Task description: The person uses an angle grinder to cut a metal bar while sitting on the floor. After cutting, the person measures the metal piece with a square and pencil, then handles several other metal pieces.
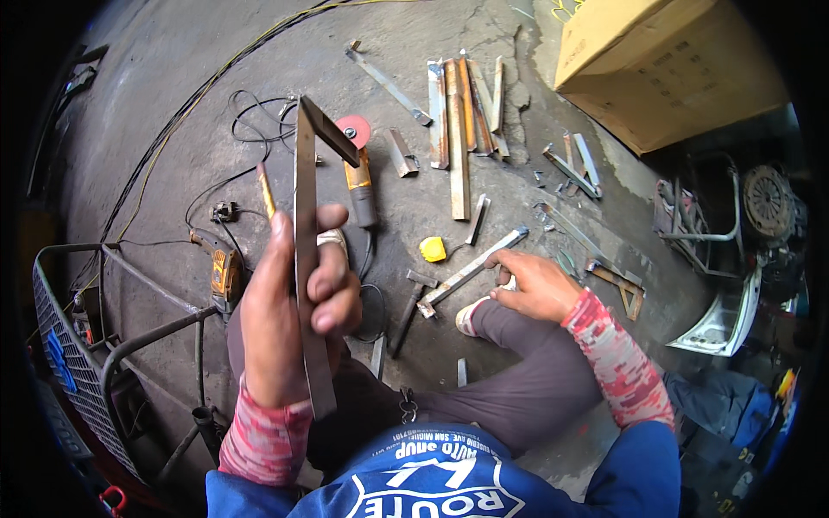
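Note:
Upright in my left hand (298, 298) is an L-shaped piece of flat steel bar (306, 198). My fingers and thumb close around its long leg; its short leg slants off at the top. A thin yellow stick with a reddish tip (264, 188) shows beside my left thumb; whether I hold it, I cannot tell. My right hand (537, 287) hovers over my shin, fingers apart and holding nothing visible. Its index fingertip is close to a grey metal bar (471, 274) on the floor; contact cannot be made out. A hammer (413, 306) and a yellow tape measure (433, 249) lie nearby.
An angle grinder (359, 177) with a red disc lies ahead, and a yellow power tool (226, 272) at left beside a metal frame (160, 337). Several rusty steel strips (459, 147) lie farther off. A cardboard box (669, 73) stands far right. Cables (203, 91) cross the floor.

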`<state>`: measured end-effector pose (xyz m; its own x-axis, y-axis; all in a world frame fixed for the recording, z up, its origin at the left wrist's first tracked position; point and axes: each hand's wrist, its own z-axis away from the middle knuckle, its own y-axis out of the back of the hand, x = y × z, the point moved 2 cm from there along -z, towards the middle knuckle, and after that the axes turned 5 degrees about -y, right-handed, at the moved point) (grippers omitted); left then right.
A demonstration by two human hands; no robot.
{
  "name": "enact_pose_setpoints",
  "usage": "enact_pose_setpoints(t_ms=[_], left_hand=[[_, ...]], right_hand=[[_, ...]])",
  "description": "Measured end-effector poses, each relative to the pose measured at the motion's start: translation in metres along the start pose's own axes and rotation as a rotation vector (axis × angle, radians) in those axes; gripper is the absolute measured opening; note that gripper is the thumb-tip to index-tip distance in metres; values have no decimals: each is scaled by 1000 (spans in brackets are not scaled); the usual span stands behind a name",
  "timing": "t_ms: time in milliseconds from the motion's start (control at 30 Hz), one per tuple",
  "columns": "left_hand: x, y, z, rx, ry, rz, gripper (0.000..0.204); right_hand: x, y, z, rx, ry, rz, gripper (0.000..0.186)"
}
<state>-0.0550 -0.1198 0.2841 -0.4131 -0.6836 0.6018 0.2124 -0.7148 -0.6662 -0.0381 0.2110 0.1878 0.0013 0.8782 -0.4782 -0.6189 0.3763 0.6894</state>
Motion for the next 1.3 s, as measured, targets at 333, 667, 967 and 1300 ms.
enact_pose_setpoints(t_ms=[333,667,967,1300], left_hand=[[-36,19,-15,-119,-60,-824,30],[-54,20,-19,-347,-174,-999,20],[-55,18,-18,-458,-243,-1070,28],[-64,4,-18,-501,-182,-1012,17]], right_hand=[[-5,-7,21,337,-1,45,53],[-39,-11,20,241,42,91,49],[-82,5,-13,274,206,-604,62],[-113,10,-32,30,431,-1454,63]])
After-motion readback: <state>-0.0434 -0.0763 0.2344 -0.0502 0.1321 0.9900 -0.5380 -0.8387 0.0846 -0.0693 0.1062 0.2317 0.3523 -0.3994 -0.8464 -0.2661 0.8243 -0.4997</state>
